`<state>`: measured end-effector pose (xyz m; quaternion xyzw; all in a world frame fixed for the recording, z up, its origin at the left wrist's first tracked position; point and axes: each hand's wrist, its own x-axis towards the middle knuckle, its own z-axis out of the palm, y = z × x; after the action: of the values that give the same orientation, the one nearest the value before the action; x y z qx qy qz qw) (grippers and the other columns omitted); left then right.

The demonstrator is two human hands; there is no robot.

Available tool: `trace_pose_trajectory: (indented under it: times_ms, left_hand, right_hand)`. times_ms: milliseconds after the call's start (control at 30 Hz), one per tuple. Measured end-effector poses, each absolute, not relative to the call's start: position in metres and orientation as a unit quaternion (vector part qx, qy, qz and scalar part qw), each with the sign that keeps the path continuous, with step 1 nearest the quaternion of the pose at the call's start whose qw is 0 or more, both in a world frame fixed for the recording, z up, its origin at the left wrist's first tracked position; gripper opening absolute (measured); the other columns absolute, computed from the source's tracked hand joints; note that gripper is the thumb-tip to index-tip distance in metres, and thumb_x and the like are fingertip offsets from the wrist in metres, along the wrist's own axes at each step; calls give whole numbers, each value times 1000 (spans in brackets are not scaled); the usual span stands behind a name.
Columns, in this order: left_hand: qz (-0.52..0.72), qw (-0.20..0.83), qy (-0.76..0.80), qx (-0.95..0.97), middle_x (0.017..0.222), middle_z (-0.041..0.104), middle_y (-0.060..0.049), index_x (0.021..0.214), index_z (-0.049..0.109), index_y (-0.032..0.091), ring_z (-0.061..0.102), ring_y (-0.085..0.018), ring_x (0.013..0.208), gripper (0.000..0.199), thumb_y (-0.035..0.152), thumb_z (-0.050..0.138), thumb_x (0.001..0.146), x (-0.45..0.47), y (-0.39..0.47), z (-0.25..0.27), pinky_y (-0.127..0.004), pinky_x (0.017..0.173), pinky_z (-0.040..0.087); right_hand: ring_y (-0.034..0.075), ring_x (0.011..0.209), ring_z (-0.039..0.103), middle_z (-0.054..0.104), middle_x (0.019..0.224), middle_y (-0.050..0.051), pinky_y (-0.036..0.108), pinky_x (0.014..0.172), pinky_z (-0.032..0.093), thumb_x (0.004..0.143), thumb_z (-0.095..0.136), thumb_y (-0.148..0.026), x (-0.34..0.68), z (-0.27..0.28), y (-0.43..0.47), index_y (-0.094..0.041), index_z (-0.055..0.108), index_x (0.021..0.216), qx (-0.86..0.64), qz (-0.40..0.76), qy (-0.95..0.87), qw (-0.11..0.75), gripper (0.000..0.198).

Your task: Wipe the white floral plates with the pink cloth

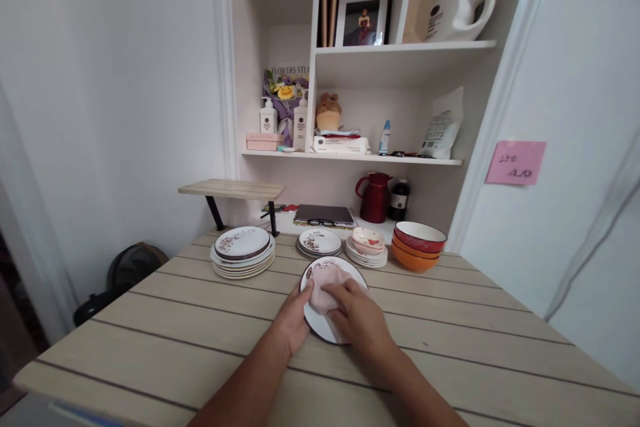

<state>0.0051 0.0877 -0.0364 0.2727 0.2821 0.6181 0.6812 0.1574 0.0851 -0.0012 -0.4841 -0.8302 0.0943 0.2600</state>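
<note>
A white plate (325,328) with a dark rim and a floral print is tilted up above the table in front of me. My left hand (295,317) grips its left edge, thumb on the upper face and the other fingers beneath. Against the plate's face, my right hand (361,312) presses a pale pink cloth (327,277) with bent fingers. The cloth covers the middle and part of the printed upper side. Just behind the plate stands a stack of small floral plates (320,241).
At the left is a stack of larger plates (243,243). Pink bowls (369,239) sit on small white plates (367,256), beside stacked red and orange bowls (419,245). A small raised shelf (233,189), a closed laptop (324,215) and a red jug (374,198) are behind.
</note>
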Motion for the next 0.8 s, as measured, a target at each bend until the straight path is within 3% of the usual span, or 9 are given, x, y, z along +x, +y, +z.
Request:
trace_pose_trajectory:
  times_ms: [133,233,400,600,800]
  left_hand:
    - [620,672,290,281,94,73,-14,120,59,12,69,-26,86,51,36,71,76,8,86,-35,-37,86,50]
    - [635,661,299,265,95,73,-14,122,57,12,69,-26,86,53,36,70,77,8,86,-35,-38,86,50]
    - [661,649,294,235,98,72,-14,119,57,13,68,-25,87,48,35,69,78,4,89,-36,-38,86,51]
    - [636,668,281,263,96,72,-13,113,62,11,69,-24,84,45,31,73,74,4,89,-35,-35,82,52]
    - [648,680,270,212,94,73,-11,113,62,13,69,-24,89,42,29,72,75,3,93,-37,-37,87,51]
  right_hand:
    - [22,98,58,58,115,5,29,73,41,82,51,-27,157,6,94,-35,57,124,-521,41,-803,288,43]
    - [23,91,61,60,113,7,29,67,39,83,50,-28,165,7,96,-34,54,126,-557,35,-789,256,43]
    - [26,90,62,67,101,8,32,72,40,76,55,-27,164,-2,82,-26,58,117,-500,150,-828,204,41]
    - [25,108,54,60,119,9,37,94,39,71,61,-26,148,-3,83,-21,56,123,-370,305,-787,388,52]
    - [23,92,61,54,119,8,39,81,48,76,62,-46,179,16,92,-26,48,130,-347,477,-629,507,59]
